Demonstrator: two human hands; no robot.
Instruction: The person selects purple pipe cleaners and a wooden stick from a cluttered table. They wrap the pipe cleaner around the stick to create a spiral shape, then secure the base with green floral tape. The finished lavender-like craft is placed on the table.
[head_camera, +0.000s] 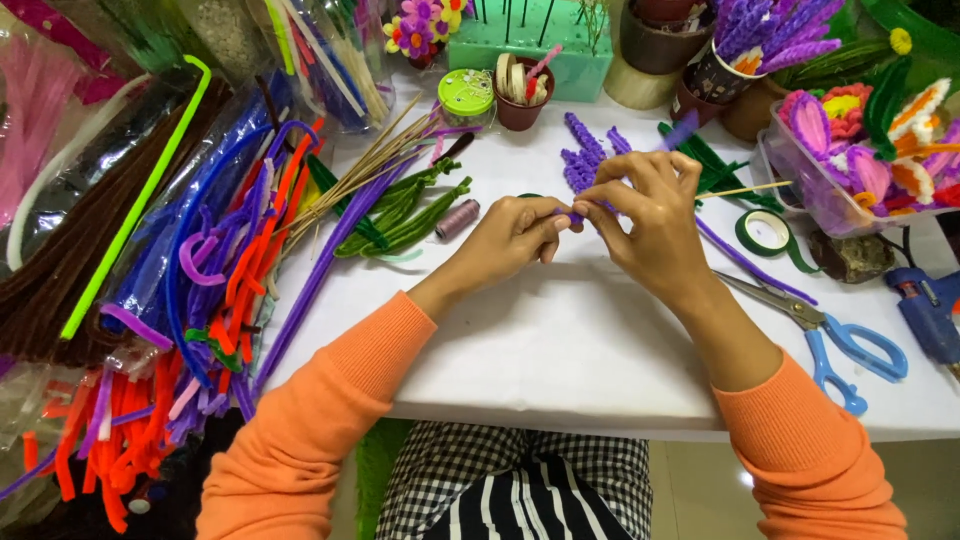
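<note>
Two hands meeting over a white table (560, 340), left hand (510, 238) and right hand (650, 225) both pinching one purple pipe cleaner (583, 165) (twisted), one pair of blue scissors (835, 340) at four o'clock.

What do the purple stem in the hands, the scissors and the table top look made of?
Purple stem: looks like fuzzy pipe cleaner, matte pile; any wire core is hidden. The left hand and right hand pinch its coiled end. Scissors: grey, metal-looking blades, glossy blue handles, likely plastic. Table top: smooth matte white; a covering or bare board, cannot tell.
</note>
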